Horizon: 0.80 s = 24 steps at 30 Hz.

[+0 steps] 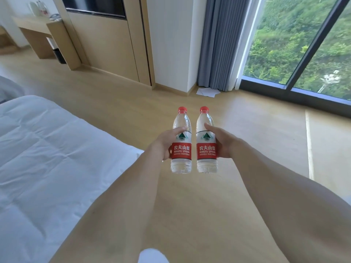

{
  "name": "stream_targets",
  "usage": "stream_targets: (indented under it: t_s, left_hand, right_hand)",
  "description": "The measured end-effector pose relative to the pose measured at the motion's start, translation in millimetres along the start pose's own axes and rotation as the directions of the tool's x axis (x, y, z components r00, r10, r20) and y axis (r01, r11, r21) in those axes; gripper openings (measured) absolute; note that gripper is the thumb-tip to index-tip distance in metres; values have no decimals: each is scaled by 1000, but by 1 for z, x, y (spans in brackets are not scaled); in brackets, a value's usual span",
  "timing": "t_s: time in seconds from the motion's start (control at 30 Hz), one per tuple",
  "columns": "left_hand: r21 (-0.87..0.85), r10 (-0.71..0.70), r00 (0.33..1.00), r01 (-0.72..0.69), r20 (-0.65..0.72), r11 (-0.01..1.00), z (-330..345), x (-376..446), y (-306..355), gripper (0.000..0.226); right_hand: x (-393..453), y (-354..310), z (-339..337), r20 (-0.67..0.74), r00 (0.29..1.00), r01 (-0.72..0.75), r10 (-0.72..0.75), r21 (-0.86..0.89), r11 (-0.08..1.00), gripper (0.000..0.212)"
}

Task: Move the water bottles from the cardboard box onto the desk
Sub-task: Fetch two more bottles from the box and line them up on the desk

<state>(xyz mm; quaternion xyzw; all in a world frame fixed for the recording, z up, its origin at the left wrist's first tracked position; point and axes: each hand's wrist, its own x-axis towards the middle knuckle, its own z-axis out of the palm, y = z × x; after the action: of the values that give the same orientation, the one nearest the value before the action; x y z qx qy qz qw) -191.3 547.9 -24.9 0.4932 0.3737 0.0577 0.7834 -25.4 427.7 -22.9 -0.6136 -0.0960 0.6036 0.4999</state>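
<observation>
My left hand (163, 143) and right hand (223, 143) each grip an upright clear red-capped water bottle (181, 141) (206, 141) above bare wooden floor (117, 111), white bed (47, 149) left, wooden desk (38, 25) far off

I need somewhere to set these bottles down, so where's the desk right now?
In the head view the desk stands at the far upper left against the wall, beside the wood panel under the TV, well beyond the two bottles.

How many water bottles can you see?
2. One bottle is upright in the left hand, the other bottle upright in the right hand, side by side above the floor. The box is out of view, so more may exist.
</observation>
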Motion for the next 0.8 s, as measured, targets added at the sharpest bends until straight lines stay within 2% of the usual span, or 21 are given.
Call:
stream_targets:
  t_s: [0.27,0.5,0.8]
  left_hand:
    - [-9,13,999,-13,-30,1000,-21,105,58,59]
    - [-60,28,998,-31,-57,998,-83,223,126,56]
    - [-118,17,997,-25,-69,993,-168,340,246,37]
  right_hand:
    - [94,-83,-21,24,999,-35,37,-47,998,58]
    - [217,-173,-4,33,999,-40,43,-83,996,55]
    - [354,-300,29,56,998,-23,27,-72,997,60]
